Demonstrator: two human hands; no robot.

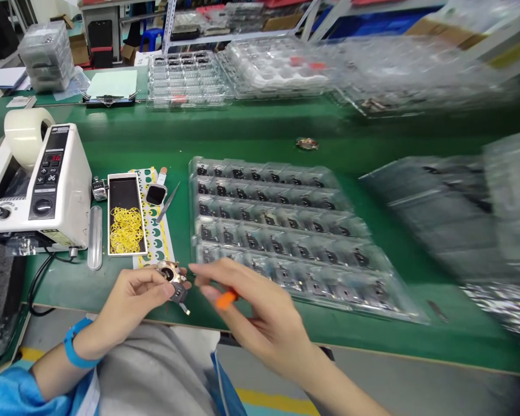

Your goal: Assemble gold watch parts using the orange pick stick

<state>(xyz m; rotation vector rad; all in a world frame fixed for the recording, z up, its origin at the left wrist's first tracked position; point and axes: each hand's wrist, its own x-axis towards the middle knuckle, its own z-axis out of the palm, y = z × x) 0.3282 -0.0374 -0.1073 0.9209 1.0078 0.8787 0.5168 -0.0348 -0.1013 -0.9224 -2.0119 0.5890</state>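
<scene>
My left hand point(141, 294) pinches a small round electronic part point(170, 273), coppery with a dark centre and a black piece with a short tab hanging from its lower side. Just to the right, my right hand point(260, 312) has its index finger and thumb drawn close together near the part. An orange piece point(226, 299) shows between those fingers; blur hides what it is. Beyond my right hand lies a clear plastic tray point(264, 199) with rows of pockets, many of them holding small dark parts.
Left stands a tape dispenser point(69, 190) beside a white-rimmed box point(145, 231) of yellow rings point(126, 231). A watch-like square piece point(156, 195) and tweezers point(169, 202) lie on a punched sheet. Another small part point(307, 144) sits behind the tray. Stacked trays point(281, 66) line the back; grey packaging point(442, 214) lies right.
</scene>
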